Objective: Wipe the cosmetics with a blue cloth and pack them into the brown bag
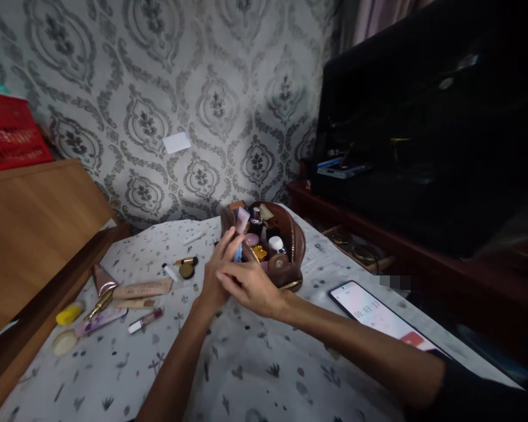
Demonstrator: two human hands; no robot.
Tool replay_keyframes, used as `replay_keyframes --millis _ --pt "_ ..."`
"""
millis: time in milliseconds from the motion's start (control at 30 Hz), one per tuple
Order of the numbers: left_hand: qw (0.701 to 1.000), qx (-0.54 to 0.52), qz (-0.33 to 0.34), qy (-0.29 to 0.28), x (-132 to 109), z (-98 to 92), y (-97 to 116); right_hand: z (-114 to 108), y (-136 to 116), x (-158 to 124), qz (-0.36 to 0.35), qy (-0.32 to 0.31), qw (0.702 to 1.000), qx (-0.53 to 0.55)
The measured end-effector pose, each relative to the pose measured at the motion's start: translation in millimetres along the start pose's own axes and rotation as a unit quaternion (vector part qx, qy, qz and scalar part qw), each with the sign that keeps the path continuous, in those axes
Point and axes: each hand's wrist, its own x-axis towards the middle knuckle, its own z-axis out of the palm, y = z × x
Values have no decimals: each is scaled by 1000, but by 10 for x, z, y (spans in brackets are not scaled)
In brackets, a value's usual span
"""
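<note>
The left hand (217, 266) pinches a small blue tube (238, 254) upright in its grip, the brown cosmetic pouch (297, 246) just beyond on the bench (255, 363); the right hand (250, 287) lies against it, grip unreadable

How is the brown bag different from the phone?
The brown bag stands open, stuffed with bottles; the phone lies flat. The bag is rounded and dark; the phone is thin with a lit screen. Both rest on the patterned cloth.
</note>
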Motion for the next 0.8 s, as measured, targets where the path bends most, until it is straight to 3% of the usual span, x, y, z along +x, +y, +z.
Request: replay_keyframes --millis 100,300,400,600,700,800 --pt "999 -1 1 -37 -14 -18 -23 92 -3 -98 46 23 998 39" --pt "990 57 -101 -76 -70 23 -230 360 -50 -239 140 9 985 97" --pt "984 92 -122 -97 -99 10 -350 547 -12 -252 232 5 955 188" --pt "950 211 -147 -176 -144 -87 -503 881 11 -149 365 48 859 355" --pt "937 246 -167 -184 -210 -195 -564 1018 -26 -175 386 61 843 370" --pt "924 276 -198 -176 -324 -406 -690 1106 -48 -281 379 34 856 349"
